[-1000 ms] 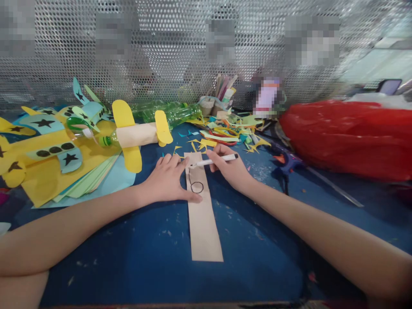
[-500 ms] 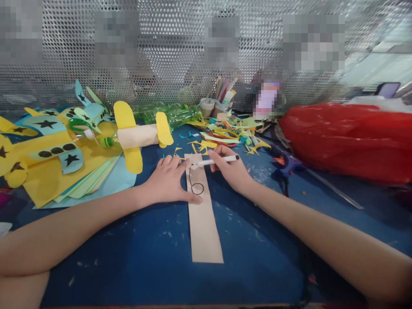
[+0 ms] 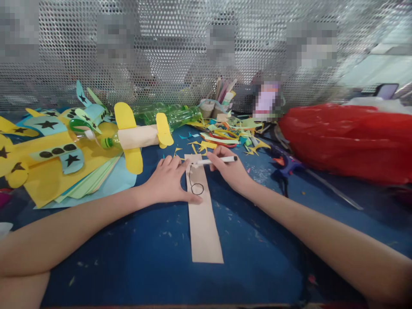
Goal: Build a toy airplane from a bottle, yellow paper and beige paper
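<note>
A long pale strip of paper (image 3: pixel 206 231) lies on the blue table, with a black circle and a curved line drawn on its far half. My left hand (image 3: pixel 169 180) is spread flat beside the strip, its thumb and fingertips resting on the left edge. In my right hand (image 3: pixel 230 169) is a white marker (image 3: pixel 219 160) with a black end, gripped between thumb and fingers. The marker's tip touches the strip near its far end, at the upper end of the drawn line.
Left are paper-and-bottle planes (image 3: pixel 138 136) and stacked coloured paper sheets (image 3: pixel 86 182). Green bottles (image 3: pixel 180 116) and paper scraps (image 3: pixel 225 135) lie at the back, near a cup of sticks (image 3: pixel 207 107). A blue glue gun (image 3: pixel 288 165) and a red plastic bag (image 3: pixel 347 141) are on the right.
The marker and my right hand have shifted very slightly left. My left hand and the paper strip stay in place.
</note>
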A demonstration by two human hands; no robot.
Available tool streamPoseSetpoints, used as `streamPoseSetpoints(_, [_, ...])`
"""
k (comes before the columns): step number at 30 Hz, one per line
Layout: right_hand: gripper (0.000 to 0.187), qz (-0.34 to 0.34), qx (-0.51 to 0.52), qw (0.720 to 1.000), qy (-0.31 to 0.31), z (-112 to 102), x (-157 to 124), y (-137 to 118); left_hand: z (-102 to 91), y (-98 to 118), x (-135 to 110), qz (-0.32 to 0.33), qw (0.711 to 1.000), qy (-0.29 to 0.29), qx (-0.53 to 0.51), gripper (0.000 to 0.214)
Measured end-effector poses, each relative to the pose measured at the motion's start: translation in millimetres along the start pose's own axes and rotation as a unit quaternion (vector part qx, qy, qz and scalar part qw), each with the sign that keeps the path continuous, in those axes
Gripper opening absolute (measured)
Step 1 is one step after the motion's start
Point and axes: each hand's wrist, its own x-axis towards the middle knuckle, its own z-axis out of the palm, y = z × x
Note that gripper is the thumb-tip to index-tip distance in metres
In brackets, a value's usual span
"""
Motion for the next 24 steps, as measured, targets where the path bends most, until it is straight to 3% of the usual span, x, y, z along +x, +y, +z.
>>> streamPoseSetpoints(24, [0.037, 0.007, -0.021, 1.000, 0.006, -0.3, 0.9, 1.7, -0.6, -0.4, -0.6, 0.004, 1.000, 0.005, -0.009, 0.122])
